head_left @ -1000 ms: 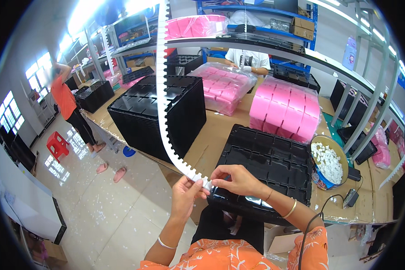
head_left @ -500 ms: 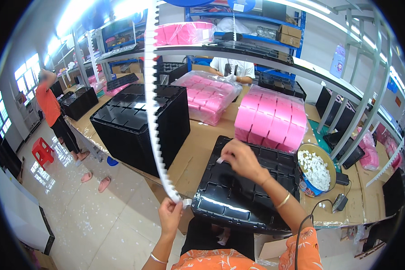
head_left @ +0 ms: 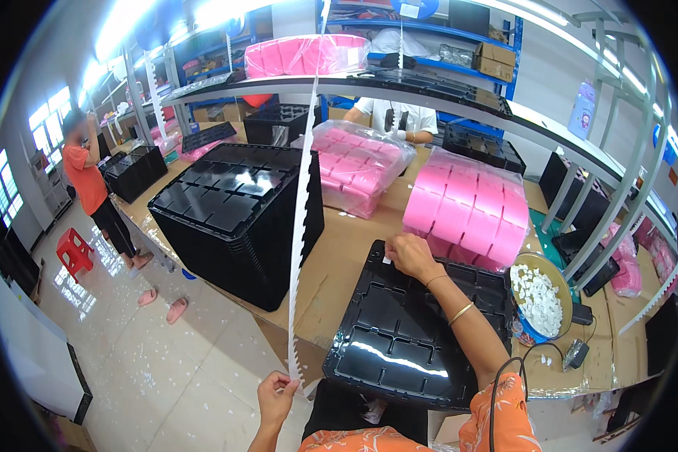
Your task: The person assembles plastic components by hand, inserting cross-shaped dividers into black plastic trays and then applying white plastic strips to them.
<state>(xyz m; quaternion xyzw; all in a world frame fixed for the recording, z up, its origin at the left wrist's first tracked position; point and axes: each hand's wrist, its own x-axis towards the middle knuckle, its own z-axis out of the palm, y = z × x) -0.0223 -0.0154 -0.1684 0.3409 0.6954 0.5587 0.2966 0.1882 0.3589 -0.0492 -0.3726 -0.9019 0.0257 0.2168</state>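
A long white strip with a toothed edge hangs from above, nearly straight. Its lower end is pinched between the thumb and finger of my left hand, just off the near left corner of a shiny black plastic tray. The tray has moulded compartments and lies at the table's front edge. Over its far left part, my right hand is closed on a small white piece, which shows at the fingertips. Whether that piece touches the tray I cannot tell.
A tall stack of black trays stands left, pink sheet bundles behind. Right of the tray is a bowl of white pieces, near a cable with a small box. A shelf crosses above; two other people stand farther off.
My left hand has moved down, and the strip, bowed before, now hangs straighter. My right hand has shifted toward the tray's far edge with the small white piece.
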